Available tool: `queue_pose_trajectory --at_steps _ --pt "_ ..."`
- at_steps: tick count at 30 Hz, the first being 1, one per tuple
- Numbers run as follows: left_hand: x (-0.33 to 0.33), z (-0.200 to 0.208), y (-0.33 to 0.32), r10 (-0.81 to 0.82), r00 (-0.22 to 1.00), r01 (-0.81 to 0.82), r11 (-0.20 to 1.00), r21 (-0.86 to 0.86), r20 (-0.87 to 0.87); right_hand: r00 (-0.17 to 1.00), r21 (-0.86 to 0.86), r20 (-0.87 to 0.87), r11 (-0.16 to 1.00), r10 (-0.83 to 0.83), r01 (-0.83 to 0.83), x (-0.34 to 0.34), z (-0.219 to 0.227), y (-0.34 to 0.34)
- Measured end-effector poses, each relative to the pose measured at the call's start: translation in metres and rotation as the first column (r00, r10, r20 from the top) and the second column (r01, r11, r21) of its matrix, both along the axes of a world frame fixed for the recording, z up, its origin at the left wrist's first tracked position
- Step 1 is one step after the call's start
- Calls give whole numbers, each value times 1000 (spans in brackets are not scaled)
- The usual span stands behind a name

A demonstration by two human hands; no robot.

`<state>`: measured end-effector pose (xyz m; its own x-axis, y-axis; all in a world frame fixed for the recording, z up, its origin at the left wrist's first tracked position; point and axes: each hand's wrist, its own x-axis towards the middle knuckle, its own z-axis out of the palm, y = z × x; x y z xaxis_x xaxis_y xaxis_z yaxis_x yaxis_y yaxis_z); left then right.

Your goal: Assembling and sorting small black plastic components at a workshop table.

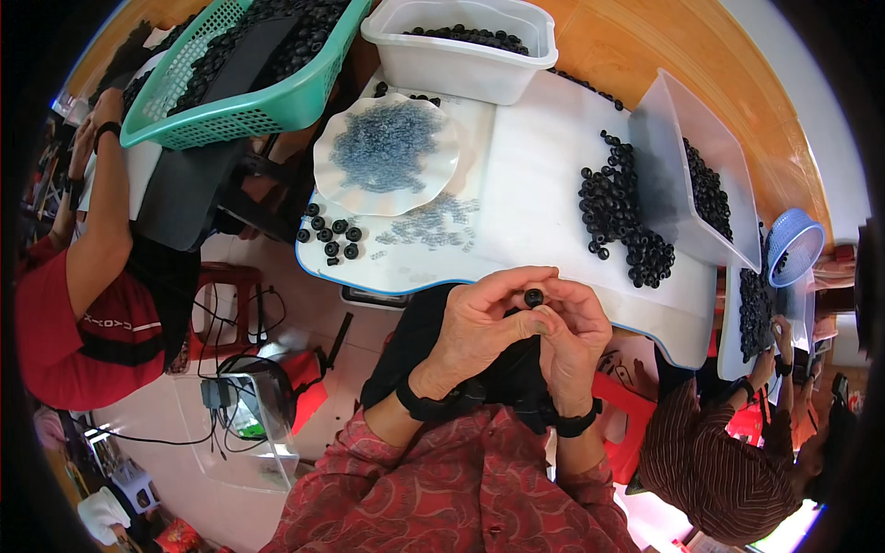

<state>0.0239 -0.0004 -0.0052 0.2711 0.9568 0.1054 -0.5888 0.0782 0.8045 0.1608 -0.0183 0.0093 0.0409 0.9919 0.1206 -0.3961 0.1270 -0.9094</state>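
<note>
A: What sort of place, quick?
B: Small wkshop, by the look: white worktable (pixel 535 157) w/ heaps of blk round pcs (pixel 608 195), plus green basket (pixel 230 126) & white tub (pixel 452 72) holding lots more.
A: Just 1 person's spot?
B: No, co-worker in red shirt (pixel 55 341) on L, another in striped top (pixel 714 461) on R, w/ more pcs nearby. Tiled flr (pixel 161 479), red stool (pixel 224 273) too.

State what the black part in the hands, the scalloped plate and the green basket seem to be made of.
Black part: perhaps plastic or rubber; dark and smooth with a slight sheen, too small to settle which.
Scalloped plate: plastic or glazed ceramic, judging by its smooth white wavy rim; the look leaves it open.
Green basket: most likely molded plastic, semi-gloss; evenly perforated walls, uniform colour.
</note>
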Motion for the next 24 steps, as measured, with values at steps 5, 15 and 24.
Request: queue_pose_trajectory --at_steps 5,15,24 --pt "-10 4 5 -22 993 37 992 124 -117 997 -3 -62 999 50 -50 9 5 1" --pt "-7 1 12 298 893 -105 865 490 -336 975 -154 -198 979 100 -132 13 7 5" --pt "-3 4 9 474 781 -177 793 583 -406 986 -214 -157 972 59 -93 12 7 4"
